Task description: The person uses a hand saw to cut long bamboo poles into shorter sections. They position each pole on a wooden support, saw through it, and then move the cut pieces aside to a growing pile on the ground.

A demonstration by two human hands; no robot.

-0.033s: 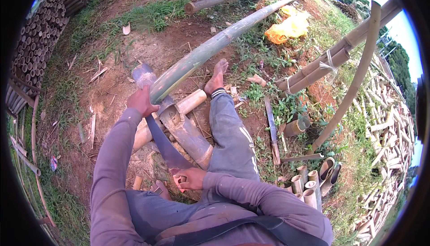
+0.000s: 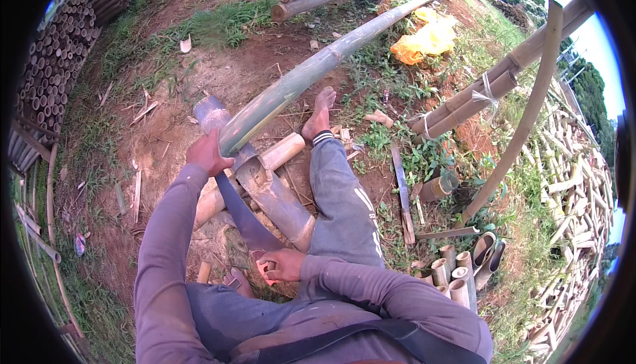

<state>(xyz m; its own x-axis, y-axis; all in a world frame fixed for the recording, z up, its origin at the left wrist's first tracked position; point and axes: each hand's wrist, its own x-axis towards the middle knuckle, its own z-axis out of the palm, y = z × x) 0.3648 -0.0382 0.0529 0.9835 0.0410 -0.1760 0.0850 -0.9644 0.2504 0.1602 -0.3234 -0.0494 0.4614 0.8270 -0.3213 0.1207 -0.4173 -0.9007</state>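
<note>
A long green bamboo pole (image 2: 298,84) slants from the middle of the ground toward the far right. My left hand (image 2: 208,153) grips its near end, thumb toward me. In my right hand (image 2: 285,265), closed near my lap, is the reddish handle of a handsaw. The dark saw blade (image 2: 246,217) runs up and left, its far end close under my left hand and the pole's end. Thick bamboo pieces (image 2: 281,200) lie crossed beneath the pole and beside the blade. Another bamboo section (image 2: 212,111) sticks out beyond my left hand.
My bare foot (image 2: 320,112) rests right of the pole. A long knife (image 2: 401,188) lies farther right, near short cut bamboo tubes (image 2: 458,289). Tied poles (image 2: 467,102) lean at the right, past an orange plastic bag (image 2: 427,38). Bamboo stacks (image 2: 50,66) stand far left.
</note>
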